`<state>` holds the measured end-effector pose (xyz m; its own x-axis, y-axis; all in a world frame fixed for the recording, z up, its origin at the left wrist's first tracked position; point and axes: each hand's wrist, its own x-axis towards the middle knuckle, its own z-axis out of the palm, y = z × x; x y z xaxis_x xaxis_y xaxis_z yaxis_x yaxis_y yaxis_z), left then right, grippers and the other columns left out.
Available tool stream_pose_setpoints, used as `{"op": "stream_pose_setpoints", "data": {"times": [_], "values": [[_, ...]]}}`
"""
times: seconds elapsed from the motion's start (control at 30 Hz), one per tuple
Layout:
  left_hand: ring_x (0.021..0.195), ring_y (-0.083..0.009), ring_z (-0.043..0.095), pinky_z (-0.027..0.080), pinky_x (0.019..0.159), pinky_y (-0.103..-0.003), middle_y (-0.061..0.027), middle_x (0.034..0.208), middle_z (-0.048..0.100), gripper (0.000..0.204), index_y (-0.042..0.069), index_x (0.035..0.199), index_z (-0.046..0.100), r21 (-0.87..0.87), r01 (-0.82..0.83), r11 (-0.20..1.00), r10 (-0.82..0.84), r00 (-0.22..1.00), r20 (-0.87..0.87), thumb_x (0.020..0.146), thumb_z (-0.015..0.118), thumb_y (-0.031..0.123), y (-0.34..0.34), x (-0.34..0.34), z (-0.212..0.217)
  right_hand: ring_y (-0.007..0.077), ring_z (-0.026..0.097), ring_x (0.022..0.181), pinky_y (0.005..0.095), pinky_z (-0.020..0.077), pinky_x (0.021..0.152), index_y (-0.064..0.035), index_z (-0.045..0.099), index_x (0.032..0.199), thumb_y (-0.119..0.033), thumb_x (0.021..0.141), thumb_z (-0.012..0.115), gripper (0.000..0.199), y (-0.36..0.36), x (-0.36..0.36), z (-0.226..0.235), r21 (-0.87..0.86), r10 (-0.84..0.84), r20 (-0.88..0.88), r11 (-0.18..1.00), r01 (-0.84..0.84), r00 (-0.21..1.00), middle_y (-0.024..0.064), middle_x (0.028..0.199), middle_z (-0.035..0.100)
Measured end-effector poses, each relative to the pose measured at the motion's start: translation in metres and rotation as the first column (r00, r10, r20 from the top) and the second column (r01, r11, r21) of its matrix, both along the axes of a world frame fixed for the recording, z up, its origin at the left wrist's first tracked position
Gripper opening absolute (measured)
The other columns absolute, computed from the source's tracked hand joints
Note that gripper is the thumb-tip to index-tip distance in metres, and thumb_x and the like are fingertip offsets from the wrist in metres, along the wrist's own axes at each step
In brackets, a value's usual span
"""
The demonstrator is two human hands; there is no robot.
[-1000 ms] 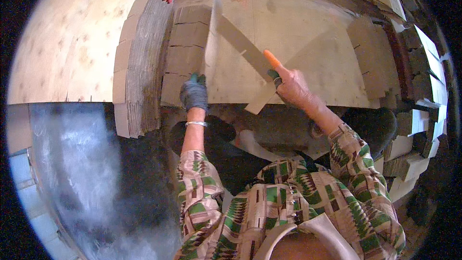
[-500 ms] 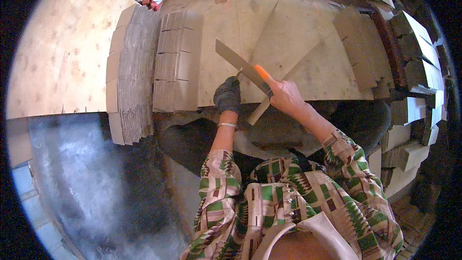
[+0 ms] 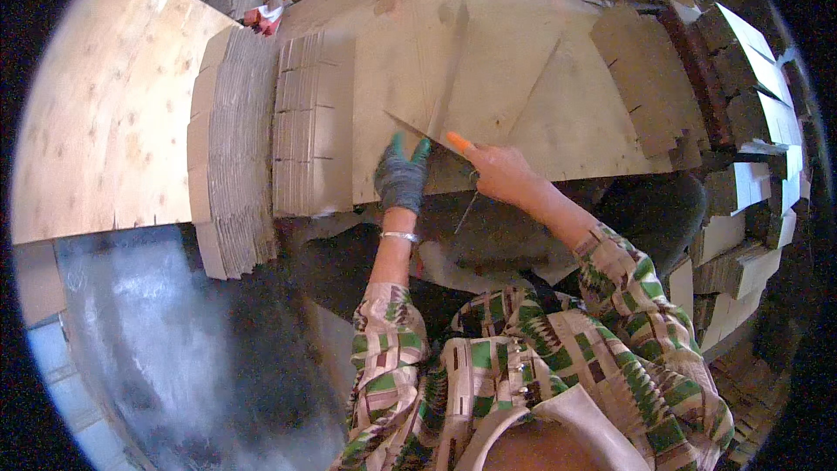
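My right hand, with an orange cover on its index finger, grips a thin cardboard strip seen nearly edge-on above the plywood table. The strip slants up to the left from that hand. Below the same hand hangs another narrow piece, seen edge-on; whether it joins the strip I cannot tell. My left hand wears a grey glove with green fingertips. Its thumb and a finger stand apart just under the strip, near or touching it, and are slightly blurred. Left of it stands a row of slotted cardboard pieces.
A longer stack of cardboard pieces overhangs the table edge at left, beside a pale plywood board. Fanned slotted cardboard sheets lie on the table at right. Further cardboard bundles are piled beyond them. A red-and-white item lies at the back.
My left hand has moved slightly left, its fingers now spread below the strip. The strip has turned from showing its broad face to nearly edge-on, and my right hand has shifted a little left.
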<state>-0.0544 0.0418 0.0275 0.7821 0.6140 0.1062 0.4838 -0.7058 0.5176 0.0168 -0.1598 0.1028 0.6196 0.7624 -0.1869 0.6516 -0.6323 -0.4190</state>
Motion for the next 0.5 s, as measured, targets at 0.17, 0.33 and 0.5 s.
{"op": "stream_pose_setpoints", "data": {"times": [0.17,0.33,0.5], "values": [[0.133,-0.0337,0.050,0.033,0.112,-0.056,-0.0140,0.132,0.064,0.059,0.012,0.126,0.066,0.421,0.124,0.898,-0.176,0.981,0.086,0.089,0.062,0.058,-0.020,0.059,0.034,0.0401,0.052,0.127,0.0515,0.0486,0.098,-0.0132,0.050,0.139,0.000,0.070,0.066,0.072,-0.059,0.038,-0.005,0.197,-0.142,0.316,0.977,0.082,0.938,0.0191,0.131,0.059],[0.130,-0.0318,0.050,0.030,0.110,-0.058,-0.0110,0.126,0.066,0.055,0.016,0.124,0.065,0.385,0.398,0.833,-0.203,0.866,-0.458,0.093,0.050,0.060,0.029,0.076,-0.015,0.0367,0.049,0.132,0.0478,0.0433,0.108,-0.0034,0.062,0.111,-0.002,0.068,0.068,0.044,-0.025,0.032,-0.025,-0.024,0.101,0.328,0.995,-0.098,0.939,0.0155,0.130,0.060],[0.132,-0.0306,0.050,0.026,0.113,-0.059,-0.0081,0.129,0.065,0.054,0.017,0.123,0.066,0.208,0.463,0.862,-0.327,0.820,-0.470,0.093,0.050,0.059,0.026,0.056,-0.026,0.0354,0.052,0.128,0.0473,0.0426,0.109,-0.0044,0.062,0.124,-0.008,0.070,0.069,0.054,-0.027,-0.013,-0.019,0.208,0.106,0.229,0.966,-0.156,0.968,0.0166,0.129,0.060]]}}
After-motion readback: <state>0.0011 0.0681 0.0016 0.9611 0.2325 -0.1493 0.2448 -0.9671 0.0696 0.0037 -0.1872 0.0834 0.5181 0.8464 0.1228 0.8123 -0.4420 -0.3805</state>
